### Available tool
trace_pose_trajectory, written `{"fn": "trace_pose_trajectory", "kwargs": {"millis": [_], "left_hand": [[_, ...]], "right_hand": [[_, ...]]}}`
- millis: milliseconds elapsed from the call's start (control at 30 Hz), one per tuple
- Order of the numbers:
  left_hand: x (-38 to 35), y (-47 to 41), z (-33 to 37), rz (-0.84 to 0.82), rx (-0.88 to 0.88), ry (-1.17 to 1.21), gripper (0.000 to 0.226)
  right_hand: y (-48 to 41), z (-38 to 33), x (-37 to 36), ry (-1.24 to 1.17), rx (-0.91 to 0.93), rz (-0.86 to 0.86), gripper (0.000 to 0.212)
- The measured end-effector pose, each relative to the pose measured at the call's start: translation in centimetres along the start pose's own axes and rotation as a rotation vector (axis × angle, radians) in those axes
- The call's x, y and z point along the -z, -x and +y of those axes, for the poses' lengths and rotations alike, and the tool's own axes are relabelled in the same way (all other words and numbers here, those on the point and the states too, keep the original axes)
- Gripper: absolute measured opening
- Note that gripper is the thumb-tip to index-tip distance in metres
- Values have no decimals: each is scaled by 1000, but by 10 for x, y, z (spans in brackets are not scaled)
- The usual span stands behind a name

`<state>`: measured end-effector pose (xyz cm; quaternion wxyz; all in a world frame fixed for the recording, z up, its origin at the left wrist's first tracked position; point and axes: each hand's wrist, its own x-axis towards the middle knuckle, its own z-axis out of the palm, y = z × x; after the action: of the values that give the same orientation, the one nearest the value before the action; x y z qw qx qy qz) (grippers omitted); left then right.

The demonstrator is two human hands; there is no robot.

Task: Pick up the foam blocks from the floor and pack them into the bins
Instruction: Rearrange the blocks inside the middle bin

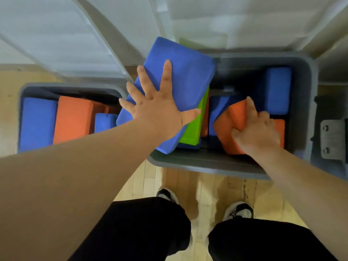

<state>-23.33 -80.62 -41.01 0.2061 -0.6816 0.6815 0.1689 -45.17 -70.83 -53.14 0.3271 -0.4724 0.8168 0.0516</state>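
Wood floor (pixel 188 178), left hand (pixel 158 108) spread on tilted blue block (pixel 180 72), right hand (pixel 258 129) gripping orange block (pixel 235 113)

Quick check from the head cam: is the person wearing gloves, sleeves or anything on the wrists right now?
No. The left hand and right hand are bare, with no gloves, rings or watch visible. Both forearms are uncovered as far as the frame shows, so no sleeves appear.

Lighting: even, soft indoor light, moderately bright; colours vivid. Shadows: deep shade inside the right bin (pixel 301 65); faint shadows on the wooden floor (pixel 207 187). Glare: mild sheen on floor. Sharpness: slight overall softness; forearms blurred near lower edges. Distortion: strong wide-angle bending at frame borders.
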Motion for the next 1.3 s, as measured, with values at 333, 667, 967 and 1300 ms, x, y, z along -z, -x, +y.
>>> {"fn": "trace_pose_trajectory", "kwargs": {"millis": [333,667,967,1300], "left_hand": [[-30,1,-33,414,-381,9,86],[-32,-4,-47,505,-356,57,82],[-35,-1,-29,530,-357,26,83],[-35,-4,-21,525,-360,29,82]], "right_hand": [[-29,1,15,83,117,0,114],[-66,-5,61,7,280,138,101],[-84,-5,28,199,483,536,88],[-39,-5,-14,-154,379,244,38]]}}
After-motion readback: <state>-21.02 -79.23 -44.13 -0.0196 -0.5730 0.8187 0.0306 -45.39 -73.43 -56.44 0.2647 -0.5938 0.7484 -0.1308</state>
